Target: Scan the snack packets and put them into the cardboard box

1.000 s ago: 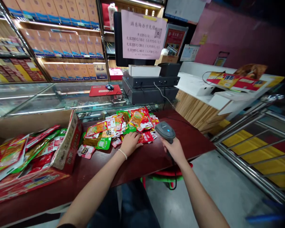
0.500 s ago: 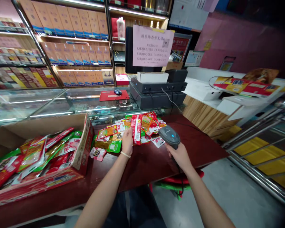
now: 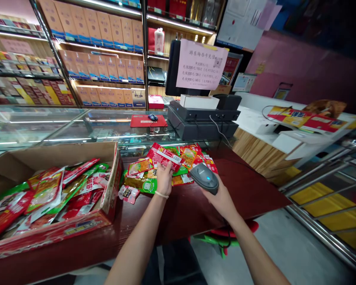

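Observation:
My left hand [image 3: 165,178] is closed on a red snack packet [image 3: 163,155], held tilted above a heap of snack packets [image 3: 184,162] on the dark red counter [image 3: 184,206]. My right hand [image 3: 222,200] grips a grey barcode scanner [image 3: 204,177] with a blue light on top, its head turned toward the packet. The scanner sits just right of the packet, a short gap between them.
An open cardboard box [image 3: 106,198] full of snack packets stands at the left. Behind the heap is a glass display case [image 3: 77,130], with a cash register and monitor [image 3: 201,118]. A red and green stool [image 3: 225,235] sits under the counter. Metal railings [image 3: 329,190] are at the right.
My left hand picked a red packet out of the heap and raised it, then tilted it. The scanner came left and closer to the packet. My view shifted right and down.

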### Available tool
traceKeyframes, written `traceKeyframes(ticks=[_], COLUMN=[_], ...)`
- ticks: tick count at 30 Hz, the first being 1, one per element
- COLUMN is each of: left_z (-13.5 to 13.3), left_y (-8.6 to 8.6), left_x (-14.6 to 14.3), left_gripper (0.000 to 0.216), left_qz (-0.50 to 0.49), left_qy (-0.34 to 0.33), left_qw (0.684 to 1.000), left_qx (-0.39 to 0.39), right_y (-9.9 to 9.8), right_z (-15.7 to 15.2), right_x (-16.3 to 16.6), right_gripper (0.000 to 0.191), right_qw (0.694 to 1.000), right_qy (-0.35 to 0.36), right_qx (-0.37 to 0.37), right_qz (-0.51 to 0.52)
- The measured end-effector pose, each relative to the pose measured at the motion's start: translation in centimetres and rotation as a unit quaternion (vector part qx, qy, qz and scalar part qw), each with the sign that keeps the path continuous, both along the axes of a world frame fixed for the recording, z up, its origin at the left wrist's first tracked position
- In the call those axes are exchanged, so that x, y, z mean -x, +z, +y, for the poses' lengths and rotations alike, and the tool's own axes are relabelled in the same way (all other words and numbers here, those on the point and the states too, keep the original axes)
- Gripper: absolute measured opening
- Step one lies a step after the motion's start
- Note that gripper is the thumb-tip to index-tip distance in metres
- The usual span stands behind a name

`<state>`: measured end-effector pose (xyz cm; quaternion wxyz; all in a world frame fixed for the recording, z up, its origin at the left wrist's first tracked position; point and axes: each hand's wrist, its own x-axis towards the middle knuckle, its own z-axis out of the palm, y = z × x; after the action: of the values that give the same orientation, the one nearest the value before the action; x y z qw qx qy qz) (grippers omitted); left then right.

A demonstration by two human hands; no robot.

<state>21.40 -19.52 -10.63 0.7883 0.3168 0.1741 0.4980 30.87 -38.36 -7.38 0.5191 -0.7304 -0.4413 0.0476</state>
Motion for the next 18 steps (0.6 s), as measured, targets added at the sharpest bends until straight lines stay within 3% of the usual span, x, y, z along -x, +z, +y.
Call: traceKeyframes(ticks=[4, 13, 18], left_z=[0.2, 0.2, -0.9], left_y=[0.1, 0.2, 1.5], left_x=[0.1, 0.0, 0.6], left_gripper=[0.048, 0.048, 0.042], left_qz=[-0.007, -0.016, 0.041], left_qy=[0.009, 0.012, 0.051], left_qw=[1.0, 1.0, 0.995], left_qx=[0.018, 0.006, -0.077], right_y=[-0.2, 1.2, 2.1], right_z=[0.1, -0.5, -0.5], right_x=[0.2, 1.4, 2.1], right_gripper=[0.036, 0.033, 0.027], right_qw=[1.0, 0.999, 0.999], right_qy=[0.006, -0.021, -0.034], right_qx=[0.025, 0.02, 0.008], right_qz=[-0.004, 0.041, 0.025])
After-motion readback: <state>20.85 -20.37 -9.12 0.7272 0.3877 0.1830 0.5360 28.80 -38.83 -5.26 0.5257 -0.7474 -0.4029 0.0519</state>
